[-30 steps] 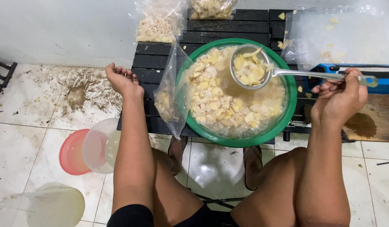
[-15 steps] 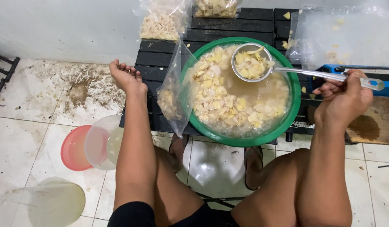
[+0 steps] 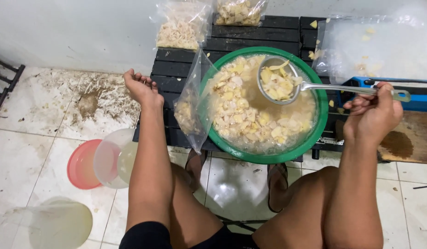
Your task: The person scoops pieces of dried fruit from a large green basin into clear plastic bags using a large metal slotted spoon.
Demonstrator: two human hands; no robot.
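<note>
Right hand (image 3: pixel 372 115) is clenched on the handle of a metal strainer ladle (image 3: pixel 278 80), which sits loaded with pale yellow fruit pieces over the far side of the green basin (image 3: pixel 315 133). The basin is full of chunks in cloudy liquid and rests on a black slatted bench (image 3: pixel 176 69). Left hand (image 3: pixel 140 87) is raised, fingers curled; a clear plastic bag (image 3: pixel 191 108), partly filled, hangs at the basin's left rim, but I cannot tell whether the fingers actually pinch its edge or are just near it. Risks: the ladle is heaped and held by the far end of a long handle, so a tilt could drop pieces back or onto the bench. The bag mouth looks slack and narrow, so pieces could miss it and land on the tiled floor (image 3: pixel 33 152). Draining liquid could drip on the bench or the feet below. The bag leans on the rim with little support, so added weight could make it slump or slide off.
</note>
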